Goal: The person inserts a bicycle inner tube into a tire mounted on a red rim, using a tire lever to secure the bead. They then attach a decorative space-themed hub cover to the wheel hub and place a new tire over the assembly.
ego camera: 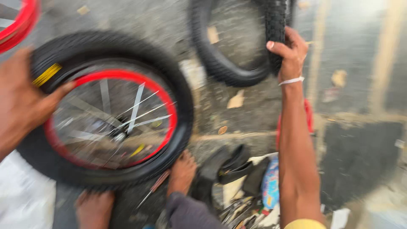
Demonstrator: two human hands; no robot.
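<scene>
My left hand (23,99) grips the left side of a small bicycle wheel (106,112) with a black tyre, a red rim and silver spokes, held upright near my legs. My right hand (288,53) is stretched forward and closed around a loose black knobbly tyre (237,46) at the top of the view. A white band circles my right wrist. My bare feet (182,174) rest on the ground below the wheel. The picture is blurred by motion.
A second red rim (19,21) shows at the top left corner. Strips of black rubber tube (233,167), a coloured packet (270,184) and small tools lie on the rough concrete floor. Paper scraps are scattered about. A dark mat (360,161) lies at right.
</scene>
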